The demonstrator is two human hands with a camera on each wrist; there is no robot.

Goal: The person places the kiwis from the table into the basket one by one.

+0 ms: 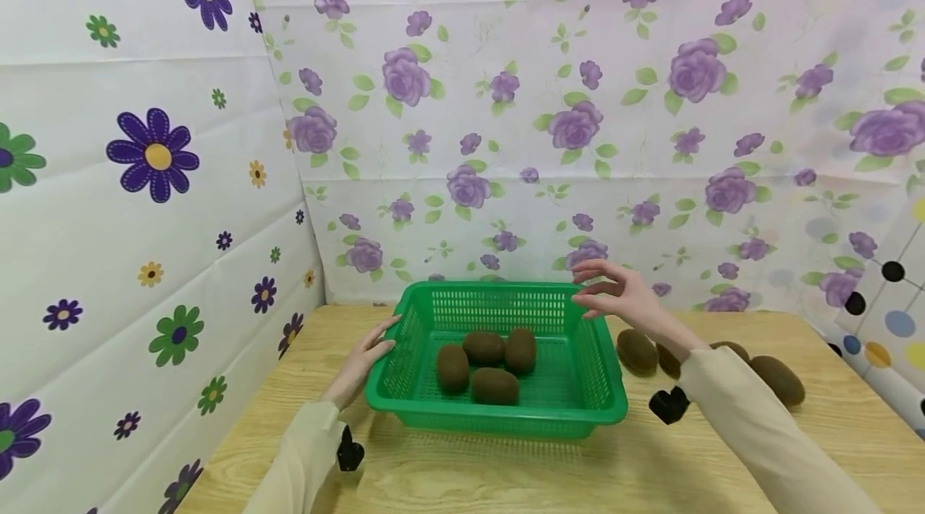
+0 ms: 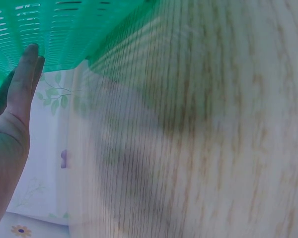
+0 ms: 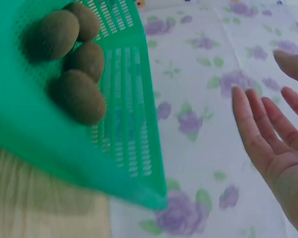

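A green plastic basket (image 1: 499, 411) stands on the wooden table with several brown kiwis (image 1: 495, 386) lying in it. My left hand (image 1: 361, 361) rests against the basket's left side, fingers extended along the wall; in the left wrist view the fingers (image 2: 24, 82) touch the slotted wall. Above the basket's right rim, my right hand (image 1: 614, 293) hovers with loosely bent fingers and nothing in them. The right wrist view shows this right hand (image 3: 273, 129) apart from the basket, its palm bare, with the kiwis (image 3: 82, 96) in the basket to the left.
More kiwis (image 1: 637, 352) lie on the table right of the basket, partly hidden behind my right forearm; one kiwi (image 1: 776, 381) is farthest right. Flowered sheets (image 1: 462, 136) hang behind and at the left of the table (image 1: 433, 482).
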